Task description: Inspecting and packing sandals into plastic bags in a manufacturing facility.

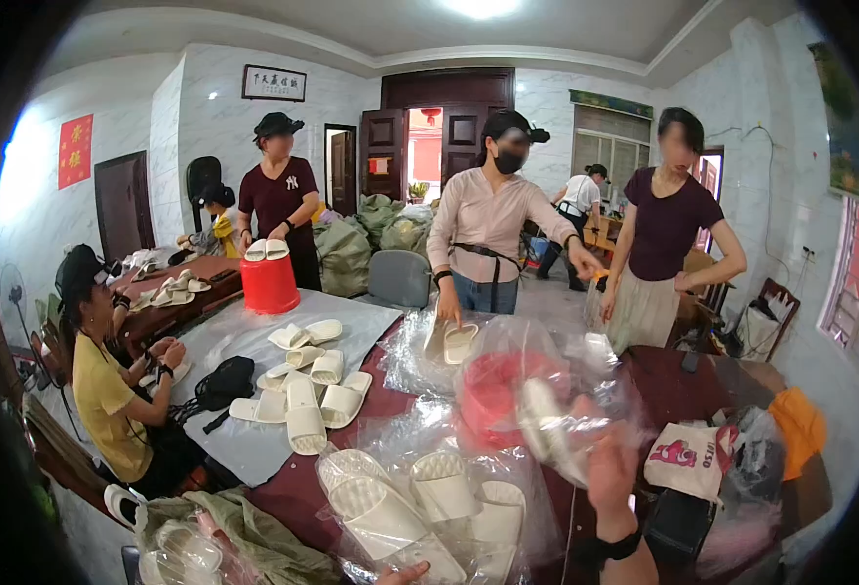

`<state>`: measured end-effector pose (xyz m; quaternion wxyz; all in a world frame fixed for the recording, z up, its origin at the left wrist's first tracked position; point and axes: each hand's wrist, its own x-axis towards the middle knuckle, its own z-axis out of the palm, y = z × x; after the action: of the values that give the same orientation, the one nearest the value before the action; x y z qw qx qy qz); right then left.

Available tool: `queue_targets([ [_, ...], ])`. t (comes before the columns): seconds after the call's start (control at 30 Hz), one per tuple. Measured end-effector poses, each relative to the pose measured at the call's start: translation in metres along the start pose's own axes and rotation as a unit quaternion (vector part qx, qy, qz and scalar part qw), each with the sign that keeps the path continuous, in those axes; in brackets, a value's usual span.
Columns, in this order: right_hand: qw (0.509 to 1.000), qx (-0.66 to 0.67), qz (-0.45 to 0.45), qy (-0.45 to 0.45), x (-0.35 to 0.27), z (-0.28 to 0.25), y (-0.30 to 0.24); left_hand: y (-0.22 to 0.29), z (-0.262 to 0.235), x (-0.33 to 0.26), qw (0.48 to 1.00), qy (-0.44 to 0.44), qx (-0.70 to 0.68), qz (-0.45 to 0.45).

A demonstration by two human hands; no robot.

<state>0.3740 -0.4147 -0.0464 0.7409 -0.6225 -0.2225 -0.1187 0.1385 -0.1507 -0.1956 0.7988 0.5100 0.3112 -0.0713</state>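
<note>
My right hand [613,478], with a dark band at its wrist, is raised over the right part of the table and blurred by motion. It grips a white slipper [546,429] in clear plastic film, just in front of a red plastic tub [496,390]. Only some fingers of my left hand [402,574] show at the lower edge, against the near end of a large cream slipper [381,512]; whether they grip it is hidden. Several more cream slippers, such as a quilted one [446,486], lie there among crinkled clear plastic bags [507,453].
More slippers [305,419] and a black bag [225,382] lie on a grey sheet. A cloth bag [688,458] and a black box [681,522] are at the right. Across the table a co-worker's hand [449,307] touches slippers; another stands by a red bucket [270,285].
</note>
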Motion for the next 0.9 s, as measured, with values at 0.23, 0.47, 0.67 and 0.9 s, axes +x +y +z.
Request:
queue_targets([
  [0.23, 0.853, 0.024, -0.187, -0.487, -0.065, 0.095, -0.017, 0.006, -0.01, 0.01, 0.997, -0.019, 0.003, 0.081],
  [0.47, 0.82, -0.275, -0.286, -0.413, -0.116, 0.105, 0.018, 0.005, -0.002, -0.004, 0.986, -0.04, 0.02, 0.161],
  [0.67, 0.819, -0.378, -0.3, -0.31, -0.138, 0.122, 0.034, 0.024, 0.014, -0.008, 0.968, -0.069, 0.044, 0.237],
  [0.9, 0.834, -0.251, -0.232, -0.434, -0.164, 0.116, 0.037, 0.018, 0.018, -0.024, 0.945, -0.082, 0.058, 0.312],
])
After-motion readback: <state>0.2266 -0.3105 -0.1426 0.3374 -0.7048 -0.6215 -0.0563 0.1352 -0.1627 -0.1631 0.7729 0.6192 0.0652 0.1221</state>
